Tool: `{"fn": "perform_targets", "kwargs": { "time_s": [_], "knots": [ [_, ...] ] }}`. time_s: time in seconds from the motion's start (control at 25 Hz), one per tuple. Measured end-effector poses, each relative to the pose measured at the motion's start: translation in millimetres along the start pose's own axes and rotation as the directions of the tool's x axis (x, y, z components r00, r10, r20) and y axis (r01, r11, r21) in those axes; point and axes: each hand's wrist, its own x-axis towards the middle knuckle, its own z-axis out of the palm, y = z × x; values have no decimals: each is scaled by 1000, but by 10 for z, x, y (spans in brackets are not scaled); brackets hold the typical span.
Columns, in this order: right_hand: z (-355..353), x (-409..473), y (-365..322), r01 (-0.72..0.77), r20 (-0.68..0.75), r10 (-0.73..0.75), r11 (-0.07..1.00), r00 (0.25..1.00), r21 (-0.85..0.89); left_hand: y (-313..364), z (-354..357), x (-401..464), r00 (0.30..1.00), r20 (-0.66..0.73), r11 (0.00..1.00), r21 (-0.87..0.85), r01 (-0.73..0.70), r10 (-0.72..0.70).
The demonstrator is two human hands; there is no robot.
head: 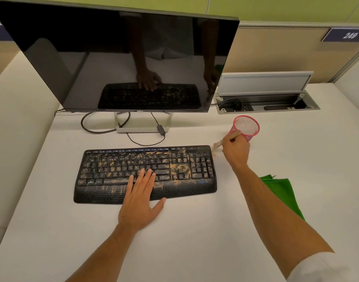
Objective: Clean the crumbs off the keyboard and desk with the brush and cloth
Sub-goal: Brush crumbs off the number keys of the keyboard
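Right hand (235, 150) pinches brush (228, 139) beside pink mesh cup (246, 128) (left hand (143, 197) spread on keyboard (146, 171)).

Bright, even overhead light; soft shadows on the desk (194, 231); monitor (123, 58) mirrors the scene; edges bow; brush (227, 139) slightly blurred.

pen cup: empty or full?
Empty. Through the pink mesh cup's open mouth only bare mesh shows; the brush is in the right hand.
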Motion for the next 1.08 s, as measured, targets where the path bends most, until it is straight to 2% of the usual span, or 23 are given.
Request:
{"fn": "perform_targets", "kwargs": {
  "time_s": [0.12, 0.24, 0.4, 0.64, 0.88, 0.96, 1.08],
  "knots": [
    [76, -34, -101, 71, 87, -76, 996, 993, 57, 4, 1, -3, 1000, -3, 1000, 0, -1, 1],
    [235, -145, -276, 76, 222, -88, 995, 971, 61, 3, -2, -2, 1000, -1, 1000, -8, -2, 2],
    [410, -261, -394, 81, 307, -91, 996, 947, 45, -8, -4, -7, 1000, 1, 1000, -2, 3, -3],
    [269, -149, -209, 44, 218, -44, 999, 975, 3, -4, 2, 0, 1000, 0, 1000, 3, -1, 1],
    [-11, -67, -70, 50, 1, -50, 997, 999, -64, -5, 7, -6, 1000, -25, 1000, -14, -10, 10],
    [1, -63, -69, 86, 12, -86, 996, 996, -25, -2, 7, -8, 1000, -29, 1000, -14, -11, 11],
    [46, -57, -94, 127, 126, -126, 992, 984, 6, -3, 5, -6, 1000, -24, 1000, -9, -11, 11]
  ]
}}
